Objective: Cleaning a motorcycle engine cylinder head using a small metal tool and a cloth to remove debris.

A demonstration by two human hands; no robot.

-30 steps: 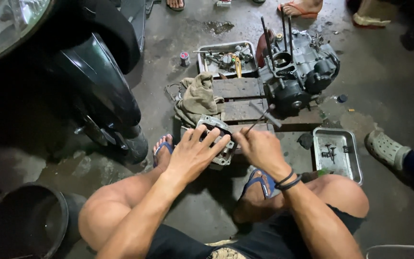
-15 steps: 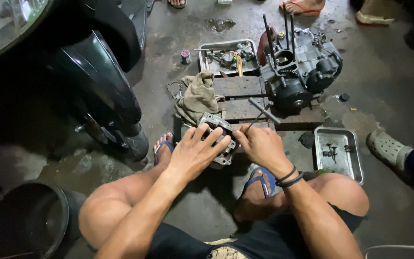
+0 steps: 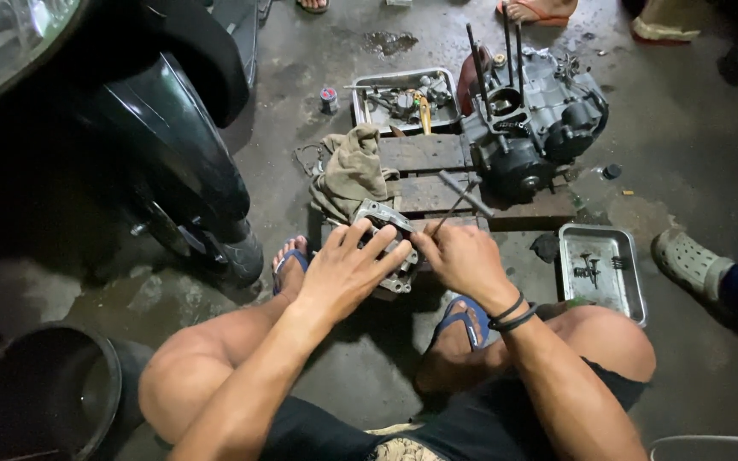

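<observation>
I squat on a wet concrete floor. My left hand (image 3: 348, 271) lies spread over a grey metal engine part (image 3: 383, 224) that rests on the near end of a wooden pallet (image 3: 424, 155). My right hand (image 3: 465, 256) grips a thin T-handle tool (image 3: 461, 198) whose tip goes into that part. Behind the pallet stands a stripped motorcycle engine block (image 3: 535, 119) with long studs sticking up. A dirty tan rag (image 3: 350, 169) is draped on the pallet's left side.
A black scooter's front wheel and fender (image 3: 164, 145) stand close at my left. A metal tray (image 3: 600, 266) with small parts is at my right, another tray (image 3: 403, 94) behind the pallet. A black tub (image 3: 40, 397) sits lower left. Other people's feet (image 3: 694, 260) stand around.
My hands stay on the engine part; the right hand has shifted slightly on the tool. The view has barely moved.
</observation>
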